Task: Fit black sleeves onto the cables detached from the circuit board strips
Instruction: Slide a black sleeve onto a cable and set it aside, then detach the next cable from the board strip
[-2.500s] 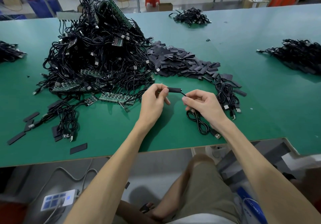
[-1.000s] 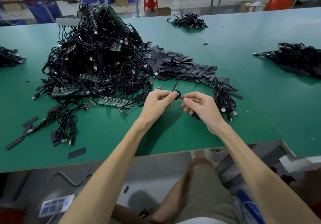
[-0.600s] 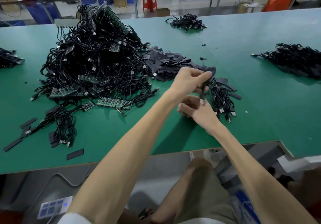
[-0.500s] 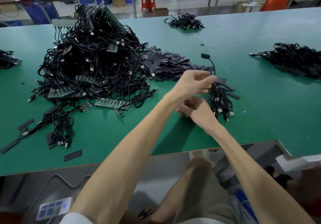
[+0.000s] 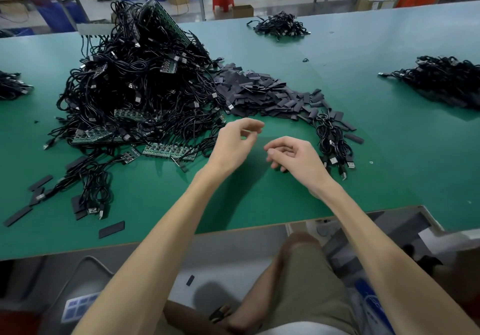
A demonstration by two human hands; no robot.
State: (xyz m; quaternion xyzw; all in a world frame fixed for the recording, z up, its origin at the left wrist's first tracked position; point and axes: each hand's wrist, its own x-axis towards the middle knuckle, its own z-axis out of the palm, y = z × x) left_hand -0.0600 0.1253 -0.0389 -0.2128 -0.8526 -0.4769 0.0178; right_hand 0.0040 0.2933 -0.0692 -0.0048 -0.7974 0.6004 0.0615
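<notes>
My left hand (image 5: 232,146): raised over the green table (image 5: 389,152), fingers loosely curled, thumb and forefinger close together with nothing between them.
My right hand (image 5: 296,158): just beside the left and not touching it, fingers bent inward and relaxed, holding nothing I can see (a dark patch under the fingertips may only be shadow; I cannot tell).
Cable heap (image 5: 135,87): the big black tangle beyond and to the left of my left hand, with green boards sticking out of it, some tilted up at the top.
Circuit board strip (image 5: 168,151): lies flat at the near edge of the heap, wires on it, near my left hand.
Black sleeves (image 5: 259,93): a flat pile beyond both hands, touching the right side of the heap.
Small cable bundle (image 5: 333,139): just to the right of my right hand, its plugs pointing toward me.
Loose sleeve (image 5: 111,229): alone near the table's front edge, far left of my arms.
Other cable piles: one at the far side (image 5: 280,26), one at the right (image 5: 446,80), one at the left edge (image 5: 10,87).
</notes>
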